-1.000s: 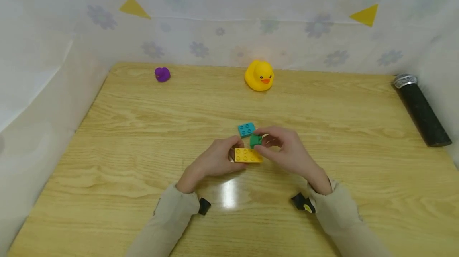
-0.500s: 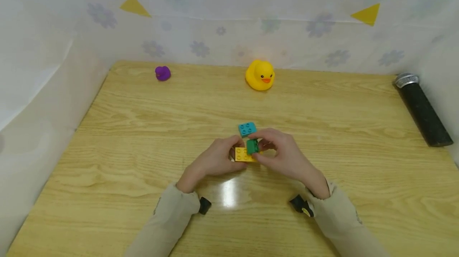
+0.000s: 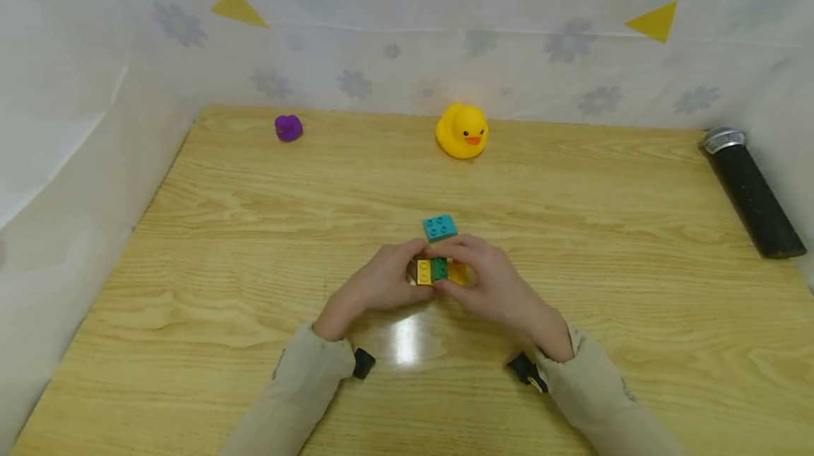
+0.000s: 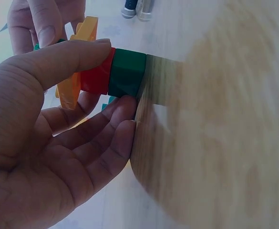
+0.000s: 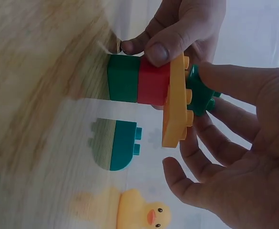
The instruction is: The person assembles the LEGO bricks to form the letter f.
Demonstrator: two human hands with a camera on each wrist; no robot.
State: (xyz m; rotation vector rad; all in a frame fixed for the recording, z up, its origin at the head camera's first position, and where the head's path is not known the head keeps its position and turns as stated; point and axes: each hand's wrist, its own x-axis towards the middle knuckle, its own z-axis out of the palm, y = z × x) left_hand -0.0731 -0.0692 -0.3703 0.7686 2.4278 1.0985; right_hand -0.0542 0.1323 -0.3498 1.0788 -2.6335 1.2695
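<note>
My left hand (image 3: 381,279) holds a small stack of toy building bricks upright on the table. A green brick (image 5: 124,78) forms its base, a red brick (image 5: 152,81) sits above, and a long yellow brick (image 3: 424,273) lies across the top. With thumb and fingers, my right hand (image 3: 499,286) pinches another green brick (image 3: 439,270) over the yellow one's studs. In the right wrist view that upper green brick looks tilted against the studs; whether it is pressed on, I cannot tell. A teal brick (image 3: 440,228) lies just beyond the hands, studs up.
At the table's back stand a yellow rubber duck (image 3: 462,132) and a small purple duck (image 3: 289,128). A black microphone (image 3: 754,194) lies along the right edge. White flowered cloth (image 3: 381,10) hangs behind the wooden table (image 3: 286,215).
My right hand has moved left, bringing the green brick from beyond the yellow brick onto its middle studs and turning it studs up. My left hand has stayed in place around the stack.
</note>
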